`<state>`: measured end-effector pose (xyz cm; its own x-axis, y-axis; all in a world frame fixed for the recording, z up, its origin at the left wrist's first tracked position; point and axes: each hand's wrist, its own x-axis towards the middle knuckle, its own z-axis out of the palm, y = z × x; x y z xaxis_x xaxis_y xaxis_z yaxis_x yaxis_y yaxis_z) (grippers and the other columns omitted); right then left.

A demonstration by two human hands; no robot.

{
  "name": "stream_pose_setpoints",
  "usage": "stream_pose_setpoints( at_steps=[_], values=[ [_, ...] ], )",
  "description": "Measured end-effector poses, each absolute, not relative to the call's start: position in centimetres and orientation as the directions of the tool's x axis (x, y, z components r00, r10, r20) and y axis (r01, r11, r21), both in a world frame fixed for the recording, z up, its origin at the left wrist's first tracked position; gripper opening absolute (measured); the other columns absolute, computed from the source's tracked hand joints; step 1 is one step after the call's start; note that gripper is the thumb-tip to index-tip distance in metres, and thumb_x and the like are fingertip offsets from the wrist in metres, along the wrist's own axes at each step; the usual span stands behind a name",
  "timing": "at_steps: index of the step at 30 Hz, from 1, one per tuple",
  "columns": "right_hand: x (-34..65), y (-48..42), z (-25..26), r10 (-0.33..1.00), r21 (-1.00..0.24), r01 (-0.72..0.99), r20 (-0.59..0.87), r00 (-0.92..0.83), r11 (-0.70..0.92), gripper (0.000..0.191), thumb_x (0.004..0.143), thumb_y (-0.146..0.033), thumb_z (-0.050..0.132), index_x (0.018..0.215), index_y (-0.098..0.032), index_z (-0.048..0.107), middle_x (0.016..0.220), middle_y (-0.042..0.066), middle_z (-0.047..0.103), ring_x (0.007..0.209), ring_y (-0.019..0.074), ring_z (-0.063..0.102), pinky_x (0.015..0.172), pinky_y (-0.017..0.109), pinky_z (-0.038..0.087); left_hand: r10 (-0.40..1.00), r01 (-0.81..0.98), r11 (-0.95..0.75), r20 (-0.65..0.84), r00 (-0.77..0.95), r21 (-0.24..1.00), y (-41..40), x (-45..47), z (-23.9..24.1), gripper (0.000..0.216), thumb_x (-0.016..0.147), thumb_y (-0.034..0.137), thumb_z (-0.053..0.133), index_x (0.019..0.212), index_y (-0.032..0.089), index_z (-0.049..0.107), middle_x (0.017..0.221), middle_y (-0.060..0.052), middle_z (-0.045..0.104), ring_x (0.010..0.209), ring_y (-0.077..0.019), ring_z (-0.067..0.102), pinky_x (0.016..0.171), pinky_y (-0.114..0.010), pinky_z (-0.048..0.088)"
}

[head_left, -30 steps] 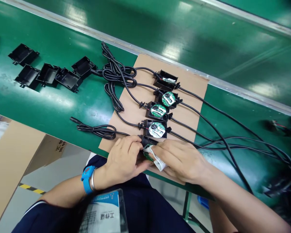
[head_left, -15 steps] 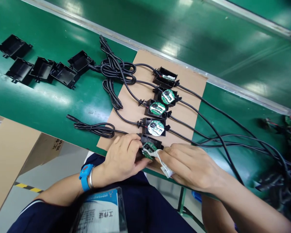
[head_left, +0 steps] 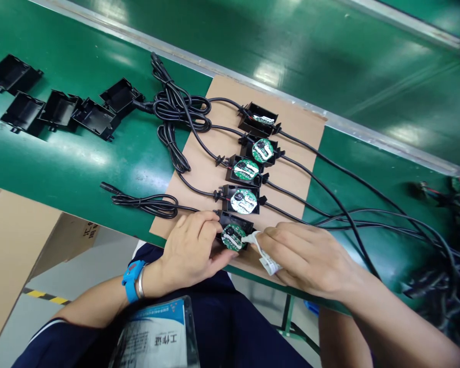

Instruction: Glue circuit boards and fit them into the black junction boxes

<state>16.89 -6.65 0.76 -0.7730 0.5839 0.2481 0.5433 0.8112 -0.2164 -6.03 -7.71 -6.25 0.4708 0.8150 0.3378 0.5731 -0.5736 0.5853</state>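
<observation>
My left hand (head_left: 191, 246) grips the near black plastic box (head_left: 238, 221), thumb low beside a round green circuit board (head_left: 230, 239). The board leans at the box's near side and carries a curved streak of white paste. In my right hand (head_left: 308, 255) is a crumpled white squeeze tube (head_left: 267, 261). Its nozzle points left and meets the board's right edge, or nearly so. Just beyond stands another black box with a round board (head_left: 244, 201) bearing white paste. Further up the cardboard sheet (head_left: 199, 176), several similar boxes with boards form a row.
Open black boxes (head_left: 95, 118) lie on the green bench (head_left: 61, 163) at left. Coiled black cables (head_left: 182, 110) sit beside the cardboard, and other cables run right toward a dark pile of wired parts (head_left: 440, 276). A metal strip (head_left: 199, 64) borders the far side.
The tube's nozzle has shifted right across the near board to its edge, uncovering more of the white streak. My left hand keeps its hold. The whole view has moved slightly.
</observation>
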Motion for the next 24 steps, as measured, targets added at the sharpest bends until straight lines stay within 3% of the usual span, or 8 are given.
stream_pose_setpoints(
  at_steps=[13,19,24],
  values=[
    [16.3,-5.5,0.0,0.560,-0.223,0.515,0.283,-0.778,0.828,0.016,0.089,-0.003,0.044,0.098,-0.012,0.055,0.073,0.006,0.062,0.064,0.0172,0.054,0.060,0.030,0.046,0.823,0.583,-0.560,0.320,0.469,0.588,-7.7,-6.1,-6.1,0.033,0.081,0.037,0.070,0.101,0.016,0.054,0.106,-0.012,0.065,0.099,-0.0237,0.064,0.081,-0.036,0.055],
    [17.3,-6.6,0.2,0.572,-0.188,0.540,0.300,-0.764,0.820,0.011,0.090,-0.006,0.053,0.100,-0.010,0.057,0.072,0.005,0.061,0.064,0.0169,0.055,0.057,0.030,0.044,0.827,0.583,-0.555,0.312,0.468,0.593,-7.7,-6.1,-6.1,0.034,0.081,0.037,0.071,0.102,0.016,0.054,0.107,-0.012,0.065,0.099,-0.0237,0.063,0.082,-0.036,0.054],
    [17.3,-7.3,0.2,0.571,-0.181,0.542,0.311,-0.760,0.820,0.014,0.093,-0.004,0.043,0.094,-0.014,0.054,0.066,0.004,0.058,0.061,0.0165,0.053,0.053,0.030,0.039,0.824,0.583,-0.561,0.328,0.462,0.588,-7.7,-6.0,-6.1,0.033,0.083,0.038,0.069,0.101,0.016,0.053,0.107,-0.012,0.065,0.096,-0.0235,0.063,0.081,-0.037,0.053]
  ],
)
